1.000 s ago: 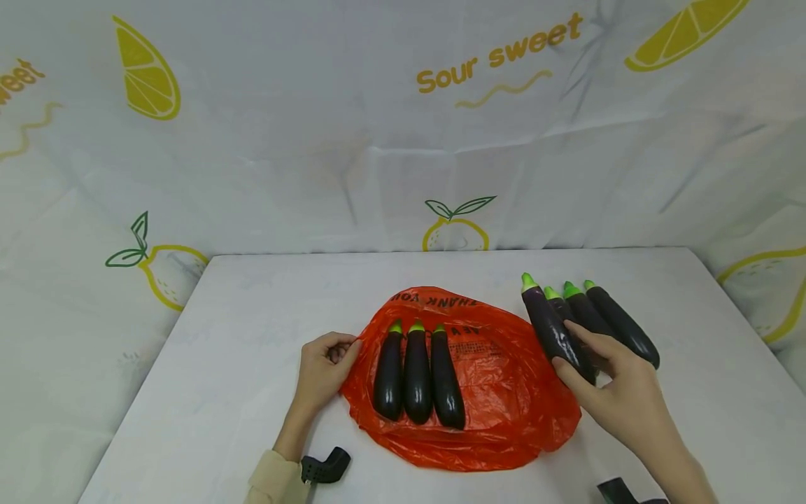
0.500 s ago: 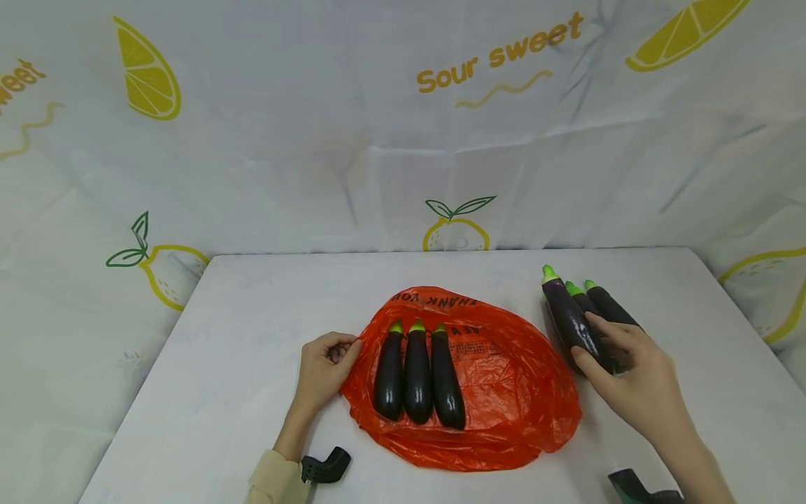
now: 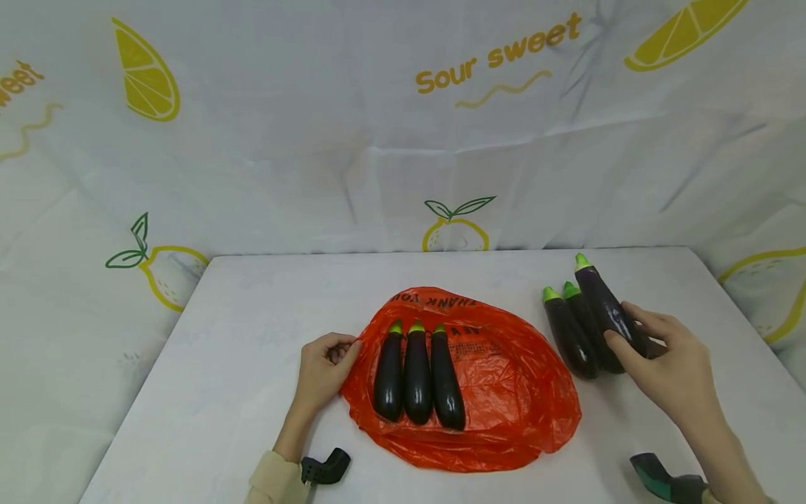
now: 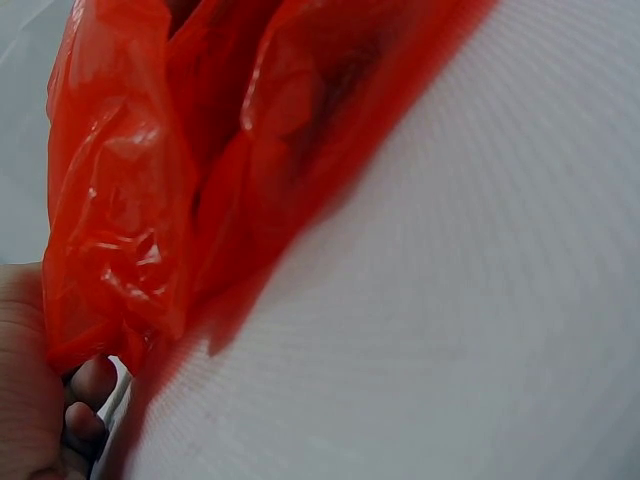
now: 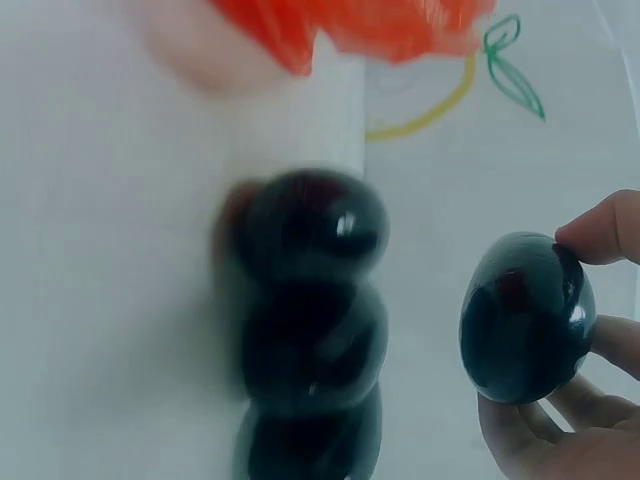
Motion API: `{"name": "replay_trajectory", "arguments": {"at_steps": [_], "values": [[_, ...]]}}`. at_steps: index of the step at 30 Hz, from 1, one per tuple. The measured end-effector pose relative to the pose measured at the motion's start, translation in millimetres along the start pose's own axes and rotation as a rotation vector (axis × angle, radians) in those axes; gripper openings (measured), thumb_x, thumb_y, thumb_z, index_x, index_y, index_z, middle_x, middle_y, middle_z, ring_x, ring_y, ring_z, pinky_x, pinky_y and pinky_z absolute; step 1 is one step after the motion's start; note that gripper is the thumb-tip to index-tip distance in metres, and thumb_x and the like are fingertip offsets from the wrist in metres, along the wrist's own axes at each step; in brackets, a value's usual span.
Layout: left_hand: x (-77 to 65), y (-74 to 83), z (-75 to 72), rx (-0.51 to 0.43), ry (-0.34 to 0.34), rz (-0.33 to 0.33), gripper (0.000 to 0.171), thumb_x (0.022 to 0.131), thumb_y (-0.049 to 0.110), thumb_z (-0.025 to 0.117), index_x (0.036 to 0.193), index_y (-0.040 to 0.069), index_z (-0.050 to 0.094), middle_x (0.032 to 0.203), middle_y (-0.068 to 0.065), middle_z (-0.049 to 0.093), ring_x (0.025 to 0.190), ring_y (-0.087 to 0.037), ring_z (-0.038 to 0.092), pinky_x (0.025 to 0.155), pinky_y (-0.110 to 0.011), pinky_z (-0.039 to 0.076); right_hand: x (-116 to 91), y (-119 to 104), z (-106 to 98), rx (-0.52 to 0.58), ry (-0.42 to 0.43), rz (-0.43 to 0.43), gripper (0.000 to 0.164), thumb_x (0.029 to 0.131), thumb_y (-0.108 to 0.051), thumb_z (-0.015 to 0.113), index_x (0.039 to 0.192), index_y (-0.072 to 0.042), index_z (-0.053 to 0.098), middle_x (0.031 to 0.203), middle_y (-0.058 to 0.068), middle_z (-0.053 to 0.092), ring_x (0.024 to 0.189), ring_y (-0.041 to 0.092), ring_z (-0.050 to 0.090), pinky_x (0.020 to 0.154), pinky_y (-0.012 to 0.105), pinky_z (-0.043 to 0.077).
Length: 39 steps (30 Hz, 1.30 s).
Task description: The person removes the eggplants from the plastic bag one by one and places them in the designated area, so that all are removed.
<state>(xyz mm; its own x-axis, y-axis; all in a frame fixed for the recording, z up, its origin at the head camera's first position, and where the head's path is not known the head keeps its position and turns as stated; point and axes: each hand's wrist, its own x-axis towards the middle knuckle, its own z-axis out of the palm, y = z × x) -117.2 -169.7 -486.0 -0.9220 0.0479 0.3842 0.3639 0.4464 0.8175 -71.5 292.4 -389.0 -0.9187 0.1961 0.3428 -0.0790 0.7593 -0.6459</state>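
My left hand [image 3: 322,371] pinches the left edge of a red plastic bag [image 3: 510,392] spread flat on the table. Three dark purple eggplants [image 3: 417,378] with green caps lie side by side on the bag. To the right, my right hand [image 3: 676,364] grips another eggplant [image 3: 601,297] between thumb and fingers. That one is raised above a row of loose eggplants [image 3: 569,336] beside the bag. In the right wrist view, three rounded eggplant ends [image 5: 315,345] line up on the table, apart from the held eggplant [image 5: 527,318]. The held one hides part of the row in the head view.
The white table [image 3: 208,392] ends at a white backdrop [image 3: 283,140] with lemon prints. Black wrist devices [image 3: 325,467] sit at both wrists, near the front of the table.
The right hand has carried its eggplant rightward and slightly away, from the row's left side to its right side, uncovering the left ones. The left hand and bag have stayed put.
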Motion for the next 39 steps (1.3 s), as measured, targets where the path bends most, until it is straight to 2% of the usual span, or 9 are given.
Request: {"name": "replay_trajectory", "arguments": {"at_steps": [10, 14, 17, 21, 26, 29, 33, 37, 39], "values": [[0.1, -2.1, 0.9, 0.000, 0.008, 0.015, 0.006, 0.090, 0.008, 0.077, 0.093, 0.012, 0.079, 0.074, 0.001, 0.068, 0.063, -0.003, 0.050, 0.056, -0.019, 0.046, 9, 15, -12, -0.042, 0.040, 0.043, 0.049, 0.087, -0.008, 0.075, 0.132, 0.008, 0.063, 0.123, 0.036, 0.063, 0.088, -0.028, 0.033, 0.070, -0.008, 0.030], [-0.1, -2.4, 0.8, -0.001, 0.010, 0.014, 0.006, 0.089, 0.008, 0.077, 0.093, 0.012, 0.079, 0.074, 0.002, 0.067, 0.063, -0.003, 0.050, 0.056, -0.019, 0.045, 11, 25, -14, -0.044, 0.055, 0.075, 0.048, 0.087, -0.011, 0.076, 0.132, 0.004, 0.065, 0.114, -0.008, 0.068, 0.086, -0.027, 0.036, 0.071, -0.007, 0.031], [-0.2, -2.1, 0.6, -0.002, 0.007, 0.008, 0.006, 0.090, 0.008, 0.077, 0.093, 0.012, 0.079, 0.074, 0.001, 0.067, 0.063, -0.003, 0.050, 0.056, -0.019, 0.045, 13, 34, -16, -0.036, 0.071, 0.094, 0.048, 0.087, -0.014, 0.076, 0.131, 0.003, 0.066, 0.103, -0.042, 0.043, 0.085, -0.028, 0.038, 0.071, -0.007, 0.032], [-0.3, -1.5, 0.7, 0.000, 0.002, 0.004, 0.005, 0.090, 0.009, 0.077, 0.094, 0.012, 0.079, 0.073, 0.000, 0.067, 0.064, -0.004, 0.050, 0.057, -0.019, 0.046, 18, 45, -19, -0.031, 0.085, 0.092, 0.048, 0.087, -0.014, 0.076, 0.130, 0.006, 0.065, 0.096, -0.051, 0.034, 0.083, -0.030, 0.038, 0.071, -0.006, 0.032], [-0.4, 0.1, 0.9, -0.010, 0.004, 0.003, 0.004, 0.090, 0.010, 0.077, 0.093, 0.011, 0.079, 0.074, -0.001, 0.068, 0.064, -0.005, 0.050, 0.058, -0.019, 0.046, 22, 57, -22, -0.080, 0.068, 0.098, 0.048, 0.088, -0.013, 0.073, 0.130, 0.010, 0.063, 0.110, -0.003, 0.073, 0.080, -0.032, 0.031, 0.065, -0.005, 0.030], [-0.2, 0.9, 1.1, -0.010, 0.007, 0.004, 0.004, 0.090, 0.010, 0.077, 0.093, 0.011, 0.079, 0.074, -0.001, 0.068, 0.064, -0.005, 0.050, 0.057, -0.019, 0.045, 22, 62, -22, -0.105, 0.040, 0.114, 0.049, 0.090, -0.013, 0.071, 0.131, 0.013, 0.060, 0.122, 0.044, 0.059, 0.078, -0.033, 0.026, 0.060, -0.004, 0.030], [0.2, 1.5, 1.4, -0.005, 0.014, 0.000, 0.004, 0.089, 0.009, 0.077, 0.093, 0.010, 0.079, 0.074, -0.001, 0.068, 0.064, -0.004, 0.049, 0.057, -0.019, 0.045, 22, 68, -21, -0.119, 0.018, 0.142, 0.051, 0.091, -0.014, 0.070, 0.132, 0.013, 0.059, 0.122, 0.047, 0.057, 0.075, -0.032, 0.026, 0.057, -0.002, 0.030], [0.6, 2.5, 1.5, -0.006, 0.014, -0.019, 0.005, 0.089, 0.008, 0.078, 0.092, 0.011, 0.079, 0.073, -0.002, 0.068, 0.063, -0.003, 0.048, 0.057, -0.019, 0.043, 21, 72, -19, -0.136, -0.005, 0.178, 0.053, 0.092, -0.015, 0.068, 0.135, 0.013, 0.056, 0.124, 0.048, 0.055, 0.081, 0.017, 0.070, 0.055, 0.000, 0.029], [0.7, 2.9, 1.3, -0.008, 0.011, -0.030, 0.006, 0.088, 0.008, 0.078, 0.092, 0.012, 0.079, 0.072, -0.001, 0.068, 0.063, -0.003, 0.048, 0.057, -0.018, 0.043, 21, 73, -19, -0.144, -0.028, 0.200, 0.054, 0.093, -0.016, 0.066, 0.137, 0.013, 0.054, 0.126, 0.049, 0.053, 0.097, 0.054, 0.065, 0.053, 0.001, 0.028]]}}
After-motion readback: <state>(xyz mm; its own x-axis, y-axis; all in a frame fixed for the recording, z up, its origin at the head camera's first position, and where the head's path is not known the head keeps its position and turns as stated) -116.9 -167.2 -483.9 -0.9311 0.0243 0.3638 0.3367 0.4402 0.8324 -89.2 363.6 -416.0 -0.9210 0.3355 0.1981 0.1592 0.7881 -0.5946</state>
